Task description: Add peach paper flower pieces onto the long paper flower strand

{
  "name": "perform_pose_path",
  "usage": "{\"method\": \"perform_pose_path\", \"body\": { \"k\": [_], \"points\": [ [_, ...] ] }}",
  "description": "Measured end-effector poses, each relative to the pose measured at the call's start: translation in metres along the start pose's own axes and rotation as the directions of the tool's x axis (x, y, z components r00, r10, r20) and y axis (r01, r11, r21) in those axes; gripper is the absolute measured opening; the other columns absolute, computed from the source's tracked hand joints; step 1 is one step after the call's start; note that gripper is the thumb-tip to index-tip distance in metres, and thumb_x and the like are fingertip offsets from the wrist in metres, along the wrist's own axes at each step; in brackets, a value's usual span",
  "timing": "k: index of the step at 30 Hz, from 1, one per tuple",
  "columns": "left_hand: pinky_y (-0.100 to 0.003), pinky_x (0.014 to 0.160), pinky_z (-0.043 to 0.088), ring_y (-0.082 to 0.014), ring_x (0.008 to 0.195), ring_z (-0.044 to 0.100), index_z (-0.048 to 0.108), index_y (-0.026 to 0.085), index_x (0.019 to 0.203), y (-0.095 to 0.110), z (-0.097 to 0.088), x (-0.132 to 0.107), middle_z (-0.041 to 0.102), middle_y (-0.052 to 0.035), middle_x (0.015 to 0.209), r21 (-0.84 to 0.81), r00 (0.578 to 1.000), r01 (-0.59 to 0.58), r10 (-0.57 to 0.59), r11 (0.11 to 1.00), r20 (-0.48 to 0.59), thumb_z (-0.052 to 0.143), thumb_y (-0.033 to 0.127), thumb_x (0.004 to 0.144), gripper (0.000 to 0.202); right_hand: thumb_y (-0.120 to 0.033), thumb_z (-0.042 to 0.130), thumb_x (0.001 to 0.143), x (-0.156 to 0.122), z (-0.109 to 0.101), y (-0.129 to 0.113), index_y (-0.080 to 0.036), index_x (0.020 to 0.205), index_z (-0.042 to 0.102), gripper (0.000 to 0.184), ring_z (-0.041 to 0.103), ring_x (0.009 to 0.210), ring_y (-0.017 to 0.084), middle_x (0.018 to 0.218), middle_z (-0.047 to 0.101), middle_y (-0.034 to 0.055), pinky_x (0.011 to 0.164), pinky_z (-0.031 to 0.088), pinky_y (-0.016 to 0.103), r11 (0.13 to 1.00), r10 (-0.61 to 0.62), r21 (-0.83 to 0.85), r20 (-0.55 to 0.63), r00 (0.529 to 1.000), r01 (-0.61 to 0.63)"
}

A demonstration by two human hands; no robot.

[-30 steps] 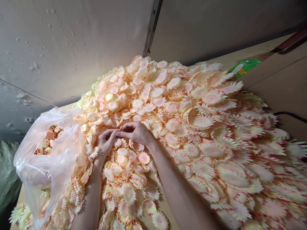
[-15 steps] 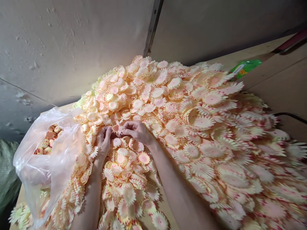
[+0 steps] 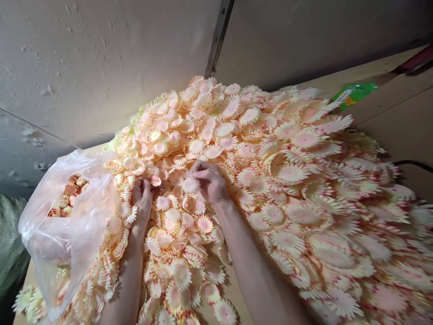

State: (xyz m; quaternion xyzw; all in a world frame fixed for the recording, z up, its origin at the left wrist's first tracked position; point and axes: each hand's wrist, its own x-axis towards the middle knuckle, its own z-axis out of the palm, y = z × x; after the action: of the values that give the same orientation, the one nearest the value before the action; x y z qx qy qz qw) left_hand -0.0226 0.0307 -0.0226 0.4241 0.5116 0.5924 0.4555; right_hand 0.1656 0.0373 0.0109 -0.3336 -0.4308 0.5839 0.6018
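A large heap of pale cream flower discs (image 3: pixel 250 116) with fringed, pink-tipped edges surrounds both hands. My left hand (image 3: pixel 144 201) is closed at the left of the heap, fingers curled and partly hidden. A small pinkish flower piece (image 3: pixel 156 181) shows at its fingertips. To its right, my right hand (image 3: pixel 212 183) pinches, thumb and fingers together, at a motion-blurred pale flower disc (image 3: pixel 190 184). The two hands are apart, with loose discs between and below them.
On the left, a clear plastic bag (image 3: pixel 89 234) contains several rolled flower pieces (image 3: pixel 71 192). A green packet (image 3: pixel 358 95) lies at the back right, near a black cable (image 3: pixel 414 164). Behind the heap stands a grey wall (image 3: pixel 101 58). A dark green sack (image 3: pixel 11 243) sits at far left.
My hands, close together before, have separated. The right one has moved right with a pale disc at its fingers; the left one stays nearly in place, a small pinkish piece at its fingertips.
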Motion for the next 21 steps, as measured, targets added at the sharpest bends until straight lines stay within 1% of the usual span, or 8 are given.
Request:
{"method": "perform_pose_path", "body": {
  "k": [3,5,7,9,12,15,18,21],
  "points": [
    [-0.022,0.059,0.055,-0.0097,0.062,0.056,0.058,0.02,0.081,0.009,0.006,-0.005,0.057,0.0025,0.071,-0.042,0.999,-0.001,-0.001,0.999,-0.054,0.067,0.052,0.078,0.034,-0.035,0.067,0.072,-0.003,0.001,-0.001,-0.02,0.062,0.06,0.019,0.036,0.037,0.008,0.04,0.046,-0.0056,0.041,0.027,0.025,0.994,0.073,-0.093,0.165,0.984,-0.058],
    [-0.023,0.064,0.055,-0.0109,0.067,0.059,0.061,0.018,0.08,0.016,0.009,-0.009,0.06,0.0011,0.075,-0.031,1.0,-0.014,0.014,0.999,-0.016,0.068,0.05,0.078,0.032,-0.035,0.071,0.073,-0.004,0.004,-0.003,-0.018,0.066,0.067,0.02,0.04,0.037,0.008,0.045,0.057,-0.0026,0.041,0.029,0.025,0.987,0.105,-0.147,0.276,0.955,-0.066],
    [-0.023,0.065,0.054,-0.0107,0.066,0.059,0.064,0.017,0.08,0.021,0.011,-0.013,0.062,0.0006,0.073,0.004,0.999,-0.018,0.018,1.0,0.029,0.069,0.048,0.078,0.032,-0.037,0.073,0.074,-0.004,0.008,-0.005,-0.017,0.071,0.072,0.02,0.044,0.04,0.007,0.059,0.069,0.0019,0.041,0.033,0.024,0.979,0.138,-0.188,0.328,0.934,-0.079],
    [-0.022,0.064,0.053,-0.0099,0.063,0.059,0.065,0.017,0.08,0.025,0.011,-0.016,0.062,0.0011,0.069,0.019,0.997,-0.017,0.015,1.0,0.073,0.072,0.047,0.076,0.031,-0.037,0.074,0.073,-0.004,0.011,-0.005,-0.017,0.076,0.075,0.021,0.046,0.041,0.006,0.068,0.073,0.0034,0.041,0.037,0.023,0.971,0.167,-0.215,0.311,0.936,-0.102],
    [-0.022,0.067,0.053,-0.01,0.067,0.062,0.067,0.016,0.08,0.026,0.01,-0.017,0.067,0.0001,0.073,-0.002,0.992,-0.012,0.013,1.0,0.126,0.073,0.045,0.075,0.03,-0.036,0.078,0.071,-0.002,0.011,-0.001,-0.017,0.081,0.076,0.022,0.048,0.04,0.007,0.058,0.067,-0.0008,0.04,0.038,0.022,0.966,0.166,-0.235,0.238,0.957,-0.109],
    [-0.023,0.068,0.053,-0.0108,0.069,0.063,0.07,0.015,0.081,0.025,0.009,-0.017,0.07,-0.0018,0.078,0.014,0.99,-0.004,0.002,1.0,0.142,0.075,0.042,0.074,0.028,-0.034,0.078,0.071,-0.001,0.009,0.005,-0.018,0.081,0.076,0.019,0.051,0.042,0.007,0.054,0.063,-0.0029,0.042,0.041,0.021,0.963,0.148,-0.254,0.241,0.959,-0.086],
    [-0.024,0.065,0.053,-0.0124,0.068,0.064,0.071,0.014,0.077,0.026,0.011,-0.02,0.071,-0.0028,0.076,0.063,0.991,-0.005,-0.004,0.998,0.131,0.078,0.04,0.07,0.027,-0.034,0.079,0.071,-0.003,0.007,0.008,-0.019,0.083,0.078,0.019,0.062,0.055,0.011,0.07,0.073,0.0009,0.053,0.052,0.024,0.961,0.16,-0.263,0.266,0.951,-0.088],
    [-0.022,0.055,0.05,-0.0117,0.063,0.061,0.071,0.015,0.073,0.029,0.014,-0.024,0.069,-0.002,0.07,0.101,0.99,0.04,-0.054,0.994,0.13,0.077,0.04,0.071,0.026,-0.033,0.083,0.066,-0.007,0.005,0.01,-0.021,0.081,0.078,0.02,0.069,0.066,0.015,0.077,0.076,0.0026,0.063,0.059,0.029,0.963,0.16,-0.252,0.247,0.956,-0.096]
  ]
}}
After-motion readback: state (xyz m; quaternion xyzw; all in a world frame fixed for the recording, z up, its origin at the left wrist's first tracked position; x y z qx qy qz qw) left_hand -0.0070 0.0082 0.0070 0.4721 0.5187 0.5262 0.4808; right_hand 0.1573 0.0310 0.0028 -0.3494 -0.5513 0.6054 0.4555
